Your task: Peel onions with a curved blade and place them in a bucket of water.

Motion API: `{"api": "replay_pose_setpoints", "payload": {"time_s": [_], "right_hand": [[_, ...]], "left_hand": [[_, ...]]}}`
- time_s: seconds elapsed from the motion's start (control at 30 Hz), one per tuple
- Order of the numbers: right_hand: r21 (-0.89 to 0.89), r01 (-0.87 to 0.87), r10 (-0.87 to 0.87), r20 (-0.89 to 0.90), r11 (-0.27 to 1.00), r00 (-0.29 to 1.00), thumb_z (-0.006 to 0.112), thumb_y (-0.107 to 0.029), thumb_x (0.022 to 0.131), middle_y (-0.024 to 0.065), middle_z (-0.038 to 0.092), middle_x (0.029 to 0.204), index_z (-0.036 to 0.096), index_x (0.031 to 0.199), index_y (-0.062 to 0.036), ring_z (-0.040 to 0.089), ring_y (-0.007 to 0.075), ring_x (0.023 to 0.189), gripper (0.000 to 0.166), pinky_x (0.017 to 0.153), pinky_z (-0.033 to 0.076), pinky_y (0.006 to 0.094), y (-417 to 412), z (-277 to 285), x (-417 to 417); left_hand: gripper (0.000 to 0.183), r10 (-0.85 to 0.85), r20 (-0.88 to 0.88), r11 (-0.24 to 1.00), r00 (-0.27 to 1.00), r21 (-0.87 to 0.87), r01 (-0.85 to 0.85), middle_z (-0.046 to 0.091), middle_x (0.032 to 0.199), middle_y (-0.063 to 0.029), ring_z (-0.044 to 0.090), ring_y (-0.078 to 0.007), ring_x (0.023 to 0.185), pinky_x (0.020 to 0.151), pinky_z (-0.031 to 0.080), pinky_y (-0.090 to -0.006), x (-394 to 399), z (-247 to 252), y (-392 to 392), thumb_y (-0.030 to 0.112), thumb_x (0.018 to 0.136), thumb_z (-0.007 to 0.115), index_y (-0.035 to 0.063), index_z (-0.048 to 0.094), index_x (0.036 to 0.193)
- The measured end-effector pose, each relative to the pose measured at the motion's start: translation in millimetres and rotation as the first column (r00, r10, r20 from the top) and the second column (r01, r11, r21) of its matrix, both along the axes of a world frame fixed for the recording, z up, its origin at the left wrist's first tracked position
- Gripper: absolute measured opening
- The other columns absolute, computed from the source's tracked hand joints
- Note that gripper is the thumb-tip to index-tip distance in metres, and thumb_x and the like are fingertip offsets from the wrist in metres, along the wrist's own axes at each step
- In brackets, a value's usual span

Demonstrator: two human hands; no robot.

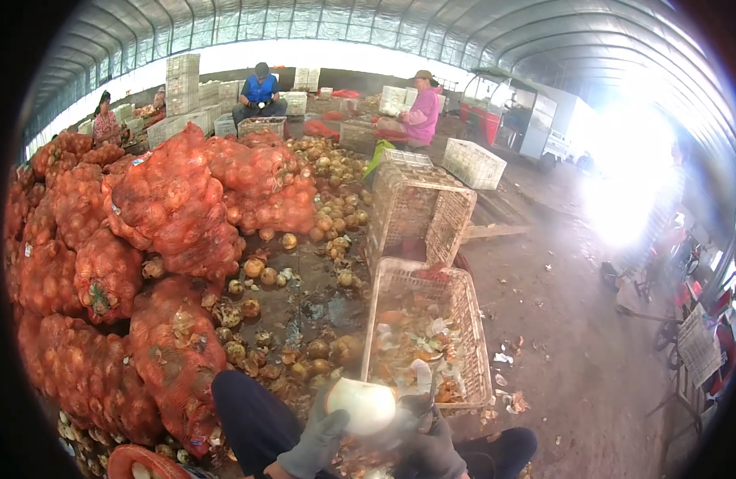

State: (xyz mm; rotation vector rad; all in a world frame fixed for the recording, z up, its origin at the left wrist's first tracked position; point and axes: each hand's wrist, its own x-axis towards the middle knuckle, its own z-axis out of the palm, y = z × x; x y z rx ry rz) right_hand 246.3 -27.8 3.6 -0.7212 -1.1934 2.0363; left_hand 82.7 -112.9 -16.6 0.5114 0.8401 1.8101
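Note:
My left hand (318, 440), in a grey glove, holds a large peeled white onion (363, 406) above my lap. Just right of the onion is my right hand (429, 440), also gloved and partly blurred. Its fingers are closed around what looks like a small knife (432, 386), the thin blade pointing up; the handle is hidden. Beyond both hands, a dirty plastic crate (481, 359) holds loose onion skins (430, 338). Unpeeled onions (317, 353) and dry skins lie on the ground left of that crate.
Red mesh sacks of onions (170, 203) are heaped at left. A second crate (451, 221) lies tipped behind the near one. A red-rimmed container (143, 461) stands by my left leg. Several people sit farther back, one in a blue vest (260, 90) and one in pink (425, 114).

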Motion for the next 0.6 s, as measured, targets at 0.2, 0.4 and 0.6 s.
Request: {"api": "replay_pose_setpoints", "payload": {"time_s": [0.2, 0.4, 0.6], "right_hand": [[-0.042, -0.005, 0.01, 0.119, 0.999, 0.993, 0.069, 0.005, 0.071, 0.0084, 0.061, 0.105, 0.038, 0.134, 0.0009, 0.061, 0.0161, 0.088, 0.07, 0.076, 0.051, 0.0273, -5.5, 8.2, 2.1], [0.382, -0.125, -0.006, 0.324, 0.915, 0.946, 0.073, 0.005, 0.07, 0.0063, 0.051, 0.125, 0.031, 0.138, 0.0016, 0.053, 0.0148, 0.107, 0.08, 0.093, 0.043, 0.0283, -5.3, 35.9, -0.1], [0.081, -0.224, 0.222, 0.027, 0.971, 0.975, 0.078, 0.002, 0.065, 0.009, 0.057, 0.121, 0.033, 0.139, 0.0002, 0.057, 0.0183, 0.105, 0.087, 0.088, 0.048, 0.0289, -13.8, 4.7, 10.4]], "left_hand": [[0.094, 0.095, -0.211, 0.993, 0.973, -0.05, -0.108, 0.047, 0.125, -0.0128, 0.052, -0.0236, 0.114, 0.098, 0.043, -0.0382, -1.0, -12.0, 0.4, 0.035, 0.064, 0.084, 0.0018, 0.031, 0.134], [0.104, 0.073, -0.427, 0.997, 0.901, 0.005, -0.078, 0.043, 0.127, -0.0113, 0.046, -0.0213, 0.118, 0.099, 0.04, -0.0366, -1.6, 5.3, -11.8, 0.03, 0.056, 0.09, 0.0026, 0.029, 0.136], [0.107, -0.124, -0.329, 0.992, 0.936, -0.042, 0.117, 0.04, 0.129, -0.0121, 0.044, -0.022, 0.119, 0.101, 0.037, -0.0377, 3.0, 22.8, -24.0, 0.038, 0.054, 0.09, 0.0023, 0.032, 0.136]]}}
